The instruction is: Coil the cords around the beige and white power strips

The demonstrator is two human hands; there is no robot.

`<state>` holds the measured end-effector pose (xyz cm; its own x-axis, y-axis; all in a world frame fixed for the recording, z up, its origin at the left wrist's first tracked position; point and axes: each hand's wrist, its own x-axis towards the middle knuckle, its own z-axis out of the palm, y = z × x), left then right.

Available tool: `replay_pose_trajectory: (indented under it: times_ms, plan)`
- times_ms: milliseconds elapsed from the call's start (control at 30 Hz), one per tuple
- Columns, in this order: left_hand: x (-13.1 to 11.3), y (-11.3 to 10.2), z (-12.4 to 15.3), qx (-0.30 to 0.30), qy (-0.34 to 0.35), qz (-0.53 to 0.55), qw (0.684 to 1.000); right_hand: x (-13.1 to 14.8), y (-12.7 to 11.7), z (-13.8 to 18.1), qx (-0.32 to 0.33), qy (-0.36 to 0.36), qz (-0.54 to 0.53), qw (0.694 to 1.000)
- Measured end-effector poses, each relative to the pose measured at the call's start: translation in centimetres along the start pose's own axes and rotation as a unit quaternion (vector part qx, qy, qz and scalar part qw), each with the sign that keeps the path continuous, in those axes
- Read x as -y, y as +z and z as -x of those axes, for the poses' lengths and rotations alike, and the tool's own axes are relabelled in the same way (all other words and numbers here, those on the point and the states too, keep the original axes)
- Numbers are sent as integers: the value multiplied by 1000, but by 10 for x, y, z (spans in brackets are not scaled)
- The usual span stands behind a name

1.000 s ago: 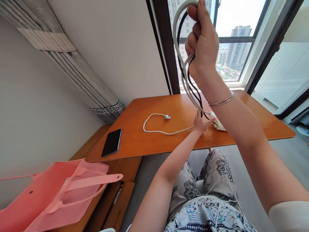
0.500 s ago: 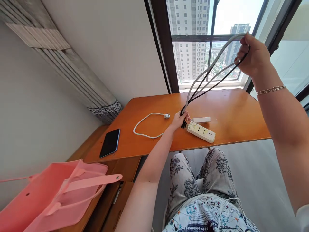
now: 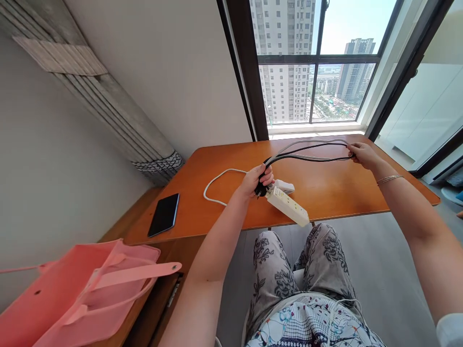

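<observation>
A bundle of white and black cables (image 3: pixel 307 156) stretches between my two hands above the table. My left hand (image 3: pixel 256 180) is closed round one end of the bundle, where a black plug (image 3: pixel 260 189) pokes out below the fingers. My right hand (image 3: pixel 360 155) pinches the looped far end. Just right of my left hand hangs a white power strip (image 3: pixel 288 206), tilted past the table's front edge. Behind it is a smaller white block (image 3: pixel 284 186), partly hidden. A white cord (image 3: pixel 207 190) curves over the table to the left of my left hand.
A dark phone (image 3: pixel 164 215) lies at the left of the orange-brown table (image 3: pixel 217 156). A pink bag (image 3: pixel 90 289) with straps stands at the lower left. Beyond the table is a window (image 3: pixel 314 60); a grey curtain (image 3: pixel 108 101) hangs at the left.
My right hand has come down from in front of the window, lowering the cable loop to near level. My left hand has shifted slightly left, and the power strip with it.
</observation>
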<state>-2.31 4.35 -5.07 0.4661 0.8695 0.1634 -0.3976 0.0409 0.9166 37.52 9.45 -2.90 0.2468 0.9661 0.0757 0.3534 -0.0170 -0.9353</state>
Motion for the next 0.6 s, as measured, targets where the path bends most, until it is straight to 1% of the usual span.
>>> replay_pose_trajectory:
  times_ms: [33,67,100,167,233,267,333,433,500,600]
  plan:
    - [-1,4,1,-22,5,33,999,-10,13,4,-11,33,-27,999]
    - [-3,7,2,-46,8,66,997,-19,26,11,-10,43,-48,998]
    - [-6,9,3,-67,10,98,993,-27,38,18,-6,31,-60,998]
    - [-11,10,5,-100,17,161,982,-40,57,33,25,-25,-57,998]
    - [-16,8,7,-122,26,211,969,-48,67,46,36,-101,-22,994]
    - [-18,6,8,-130,31,229,964,-51,69,50,29,-138,3,990]
    - [-21,2,11,-140,34,246,959,-54,67,55,-3,-199,54,978]
    - [-25,-3,14,-148,25,239,959,-55,56,57,-59,-267,122,954]
    - [-26,-5,15,-154,17,225,962,-53,46,58,-81,-318,179,927]
    - [-29,-4,18,-151,8,201,968,-49,33,62,-103,-377,301,870]
